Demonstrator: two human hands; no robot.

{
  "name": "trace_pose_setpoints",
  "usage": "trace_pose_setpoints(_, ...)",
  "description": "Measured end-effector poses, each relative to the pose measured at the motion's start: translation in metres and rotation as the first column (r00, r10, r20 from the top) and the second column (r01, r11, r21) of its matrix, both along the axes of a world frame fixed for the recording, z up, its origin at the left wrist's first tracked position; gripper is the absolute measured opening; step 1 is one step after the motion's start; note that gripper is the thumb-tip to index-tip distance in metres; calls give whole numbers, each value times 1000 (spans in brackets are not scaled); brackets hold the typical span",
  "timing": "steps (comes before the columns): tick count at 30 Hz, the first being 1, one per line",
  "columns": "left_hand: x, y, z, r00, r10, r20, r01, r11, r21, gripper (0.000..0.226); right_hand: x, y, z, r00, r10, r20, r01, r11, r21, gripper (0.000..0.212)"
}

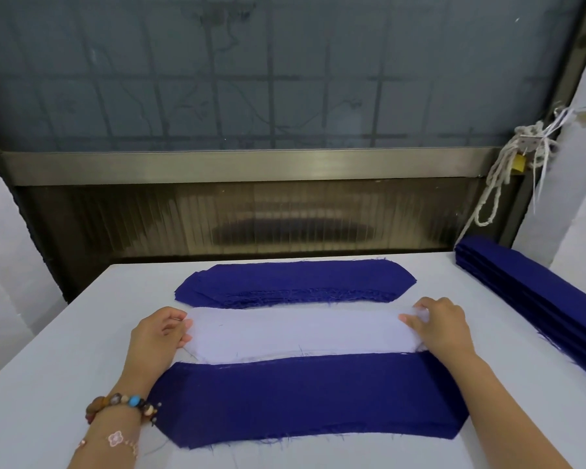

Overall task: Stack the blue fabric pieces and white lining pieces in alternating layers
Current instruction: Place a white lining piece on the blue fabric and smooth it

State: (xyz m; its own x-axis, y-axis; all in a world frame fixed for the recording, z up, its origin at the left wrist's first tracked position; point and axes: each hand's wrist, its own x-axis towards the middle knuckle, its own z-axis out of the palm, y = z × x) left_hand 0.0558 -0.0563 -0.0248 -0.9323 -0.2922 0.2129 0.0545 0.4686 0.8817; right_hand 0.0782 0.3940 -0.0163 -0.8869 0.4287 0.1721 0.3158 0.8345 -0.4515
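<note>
table: white top (48,384), everything lies on it
near blue stack: blue fabric (305,401) close to you, centre, between your forearms; blue is the top layer. Pale sliver along its near edge may be lining underneath, can't confirm
folded blue pile: far right (538,292), many layers, well apart from your hands, untouched
far blue stack: supply pile (295,279) at the far side, centre; several frayed edges show, so blue pieces are left to use
white lining: long strip (295,333) between the far and near blue stacks; its near edge meets the far edge of the near blue stack, far edge just short of the far stack. One sheet or several, can't tell
left hand: yours (159,336), at the lining's left end, thumb on top, fingers curled round the edge, gripping it
right hand: yours (440,326), at the lining's right end, fingertips pinching the end, which is bunched up a bit
bracelet: beads (122,402) on the left wrist, touching the near blue stack's left corner
done so far: near stack built and topped blue, layer count unreadable
left: my read, this white lining goes onto the near stack next, then a blue from the far pile; more rounds remain
</note>
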Motion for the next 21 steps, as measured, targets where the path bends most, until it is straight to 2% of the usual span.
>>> trace_pose_setpoints(2,1,0,1,1000,-2,8,2,1000,-23,2,3,6,-2,999,-29,-41,28,999,-19,43)
trace_pose_setpoints(6,2,3,2,1000,19,6,-19,998,-63,6,5,12,-3,995,-42,-90,37,998,-48,34)
trace_pose_setpoints(11,3,5,6,1000,-13,-3,13,998,-66,14,2,8,-4,996,-11,-90,8,999,-33,41)
trace_pose_setpoints(13,3,6,5,1000,-25,-4,25,994,-110,10,2,6,-2,996,14,-93,-17,1000,-24,41)
trace_pose_setpoints(16,4,8,3,998,-60,-36,53,985,-164,9,3,1,1,986,91,-138,-96,995,-35,35)
trace_pose_setpoints(19,4,7,5,997,-28,-77,18,992,-125,16,5,-3,6,976,94,-199,-119,986,-117,17)
trace_pose_setpoints(21,6,6,7,995,2,-97,-9,997,-72,20,4,-5,10,970,62,-237,-103,981,-164,13)
